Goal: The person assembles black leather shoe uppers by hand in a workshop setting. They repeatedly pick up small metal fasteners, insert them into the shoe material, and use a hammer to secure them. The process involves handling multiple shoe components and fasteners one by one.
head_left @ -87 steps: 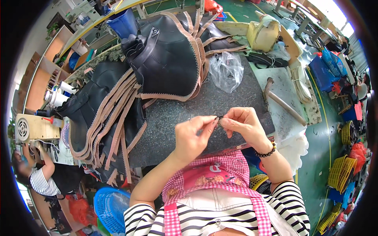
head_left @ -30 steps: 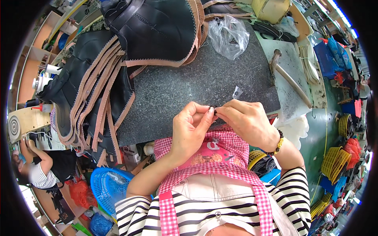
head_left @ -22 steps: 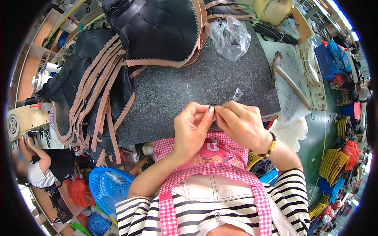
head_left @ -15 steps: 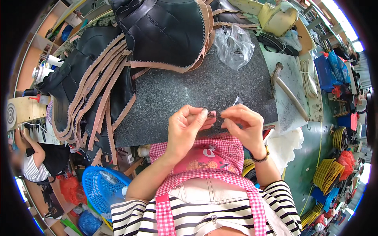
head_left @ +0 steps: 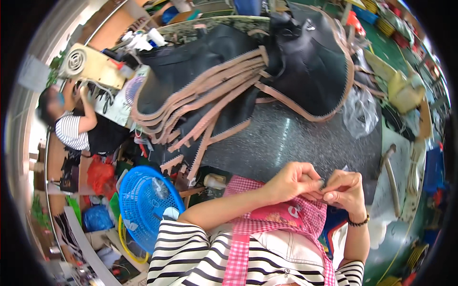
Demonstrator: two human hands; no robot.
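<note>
My left hand [head_left: 298,182] and my right hand [head_left: 345,190] meet in front of the near edge of a dark speckled work board [head_left: 291,143]. The fingertips of both are pinched together. Between them shows a small dark bit [head_left: 321,183], too small and too covered to name. Beyond my hands lie black leather pieces with tan zigzag-cut edges: a fanned stack [head_left: 205,62] on the left and a larger pile [head_left: 312,71] further right. Neither hand touches the leather.
A clear plastic bag [head_left: 360,112] lies right of the leather. A hammer [head_left: 392,181] rests on a pale slab at the right. A blue plastic basket [head_left: 126,200] stands at the lower left. Another person [head_left: 76,128] works beside a cream machine [head_left: 98,66] at the far left.
The view has swung left, so the bench and my hands appear further right. My hands have come closer together, their fingertips now meeting.
</note>
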